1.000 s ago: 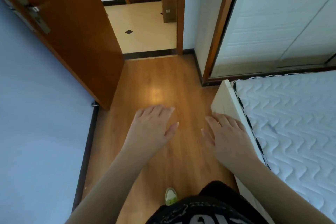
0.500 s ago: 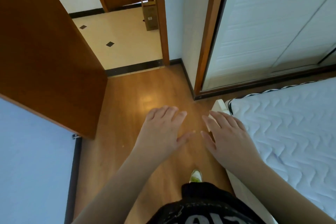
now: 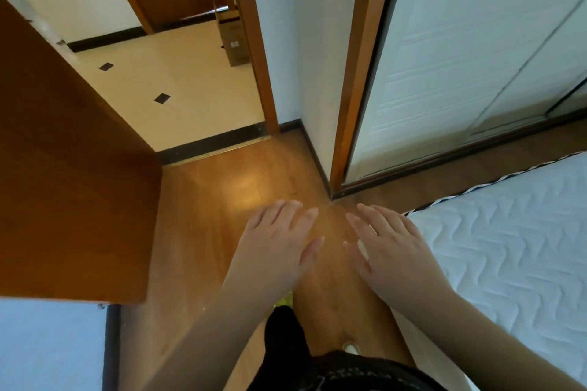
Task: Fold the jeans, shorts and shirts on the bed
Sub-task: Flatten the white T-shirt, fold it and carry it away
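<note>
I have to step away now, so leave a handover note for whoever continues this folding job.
Left hand: open, palm down over the wood floor, holds nothing.
Right hand: open, palm down near the corner of the bed, holds nothing.
Clothes: no jeans, shorts or shirts in view; the visible part of the mattress is bare.
Done: nothing that shows.
Left: find the clothes, then fold everything on the bed.

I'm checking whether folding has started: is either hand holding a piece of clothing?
No, the left hand and right hand are both held out flat and empty over the wooden floor.
</note>
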`<state>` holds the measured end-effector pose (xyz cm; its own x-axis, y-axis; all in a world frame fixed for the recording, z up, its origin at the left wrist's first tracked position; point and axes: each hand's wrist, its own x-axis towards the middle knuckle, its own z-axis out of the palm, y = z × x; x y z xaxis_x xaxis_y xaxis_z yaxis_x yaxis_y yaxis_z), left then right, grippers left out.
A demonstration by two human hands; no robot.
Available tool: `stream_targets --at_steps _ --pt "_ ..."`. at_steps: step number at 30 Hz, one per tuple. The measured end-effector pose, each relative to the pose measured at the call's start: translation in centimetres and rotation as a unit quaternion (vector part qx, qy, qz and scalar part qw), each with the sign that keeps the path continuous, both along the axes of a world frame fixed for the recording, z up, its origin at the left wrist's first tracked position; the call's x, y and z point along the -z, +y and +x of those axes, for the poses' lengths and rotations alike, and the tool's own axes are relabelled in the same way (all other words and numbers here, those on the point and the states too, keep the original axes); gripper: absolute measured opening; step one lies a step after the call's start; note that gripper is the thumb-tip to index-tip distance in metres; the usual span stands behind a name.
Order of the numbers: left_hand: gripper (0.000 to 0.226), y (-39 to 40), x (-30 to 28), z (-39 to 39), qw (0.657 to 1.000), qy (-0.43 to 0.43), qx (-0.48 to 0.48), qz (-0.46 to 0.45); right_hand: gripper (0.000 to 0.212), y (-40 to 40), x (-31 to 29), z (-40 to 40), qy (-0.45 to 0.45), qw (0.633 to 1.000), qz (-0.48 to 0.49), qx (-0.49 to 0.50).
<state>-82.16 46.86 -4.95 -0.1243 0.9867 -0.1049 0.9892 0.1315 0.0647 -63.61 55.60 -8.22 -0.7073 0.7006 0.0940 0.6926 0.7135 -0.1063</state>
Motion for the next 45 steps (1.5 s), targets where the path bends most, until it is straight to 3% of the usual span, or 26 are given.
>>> stream_targets --at_steps 5,10,17,25,36,40,45 --pt "0.057 6.6 0.9 -5.4 0.998 -0.006 0.065 0.008 0.042 4.6 -0.5 -4.8 -0.056 0.995 -0.036 0.07" --pt "0.054 13.5 0.4 -9.3 0.988 -0.016 0.149 0.02 0.056 8.8 -2.4 -8.8 -0.053 0.987 -0.055 0.143" --pt "0.043 22.6 -0.6 -8.9 0.956 -0.021 0.278 0.089 0.051 12.2 -3.1 -7.5 -0.038 0.958 -0.072 0.273" --pt "0.043 33.5 -0.3 -4.3 0.925 -0.006 0.374 0.063 0.042 18.8 -1.0 -3.1 -0.018 0.922 -0.008 0.387" --pt "0.045 46.4 -0.3 8.6 0.886 0.003 0.457 0.077 0.05 26.6 -0.7 6.2 -0.015 0.87 -0.056 0.489" --pt "0.044 48.8 0.3 13.6 0.854 -0.011 0.509 0.107 0.052 27.6 -0.9 9.6 0.009 0.827 -0.051 0.559" --pt "0.041 52.0 1.3 21.0 0.786 -0.059 0.603 0.125 0.05 28.0 -0.3 13.2 0.026 0.762 -0.059 0.645"
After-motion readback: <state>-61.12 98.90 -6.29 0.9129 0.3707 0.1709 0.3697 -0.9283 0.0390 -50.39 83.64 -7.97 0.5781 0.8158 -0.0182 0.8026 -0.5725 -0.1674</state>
